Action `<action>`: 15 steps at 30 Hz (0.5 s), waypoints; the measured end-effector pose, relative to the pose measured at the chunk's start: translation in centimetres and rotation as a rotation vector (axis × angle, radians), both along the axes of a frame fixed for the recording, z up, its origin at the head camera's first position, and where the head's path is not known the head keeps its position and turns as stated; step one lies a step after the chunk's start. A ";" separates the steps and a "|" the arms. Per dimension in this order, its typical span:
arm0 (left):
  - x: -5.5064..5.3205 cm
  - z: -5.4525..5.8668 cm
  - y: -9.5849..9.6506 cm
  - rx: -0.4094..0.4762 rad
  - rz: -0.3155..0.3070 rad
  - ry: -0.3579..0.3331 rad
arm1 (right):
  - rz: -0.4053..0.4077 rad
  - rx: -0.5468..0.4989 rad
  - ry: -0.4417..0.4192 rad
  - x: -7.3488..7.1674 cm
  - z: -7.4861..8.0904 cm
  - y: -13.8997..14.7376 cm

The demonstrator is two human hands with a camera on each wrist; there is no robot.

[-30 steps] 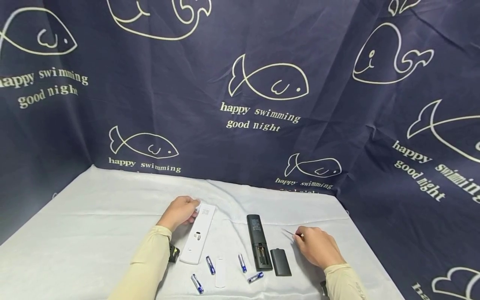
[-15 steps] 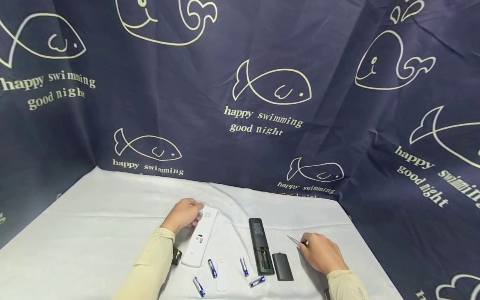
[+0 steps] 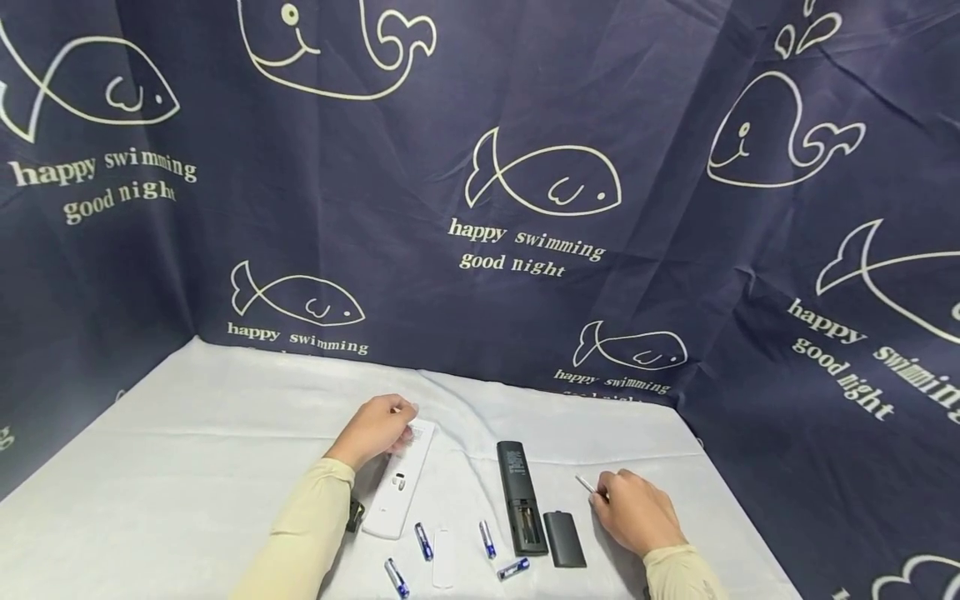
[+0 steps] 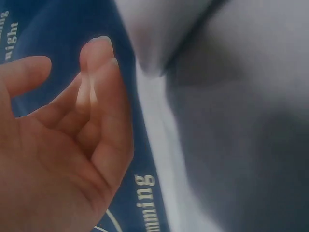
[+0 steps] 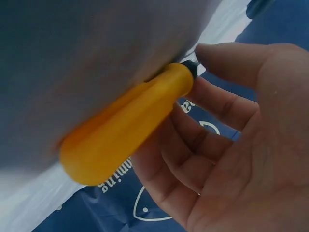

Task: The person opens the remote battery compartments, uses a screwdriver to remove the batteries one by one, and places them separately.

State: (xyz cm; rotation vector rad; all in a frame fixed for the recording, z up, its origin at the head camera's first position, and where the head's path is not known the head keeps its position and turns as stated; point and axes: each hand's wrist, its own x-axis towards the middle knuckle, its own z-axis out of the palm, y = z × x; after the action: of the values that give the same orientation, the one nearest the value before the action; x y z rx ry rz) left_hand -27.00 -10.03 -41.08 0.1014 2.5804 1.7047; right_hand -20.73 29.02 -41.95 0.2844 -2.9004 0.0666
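In the head view my left hand hovers over the far end of a long white remote control. Its fingers are loosely bent, and the left wrist view shows the thumb apart with nothing held. My right hand pinches a screwdriver near its dark collar, thumb on one side and forefinger on the other. The yellow handle is low along the white cloth; the thin metal shaft points up and left in the head view. A black remote control lies back up between the hands, battery bay open, beside its black cover.
Several blue and silver batteries lie scattered near the front. Among them is a narrow white cover. White cloth covers the table. Dark blue fabric with fish and whale drawings walls in the back and sides.
My left hand has slid right and lifted from the white remote's edge to above its far end. The right hand with the screwdriver has shifted slightly right and toward me. The view has tilted up slightly.
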 end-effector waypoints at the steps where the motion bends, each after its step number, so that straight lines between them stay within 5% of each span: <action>1: 0.1 0.2 0.1 -0.028 0.001 0.012 | -0.002 -0.002 -0.001 -0.1 0.1 -0.1; 8: 0.2 0.7 0.6 -0.241 0.004 0.082 | 0.032 -0.025 0.037 -1.0 0.7 -1.4; 15: 0.0 1.3 0.3 -0.467 -0.085 0.176 | 0.115 -0.095 0.067 -2.2 1.0 -4.1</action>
State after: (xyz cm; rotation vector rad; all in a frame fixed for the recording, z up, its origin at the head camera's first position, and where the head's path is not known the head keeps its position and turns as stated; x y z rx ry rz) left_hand -26.97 -9.73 -39.77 0.3468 2.9737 1.0703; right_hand -22.89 24.88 -41.00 0.4272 -2.8020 0.2095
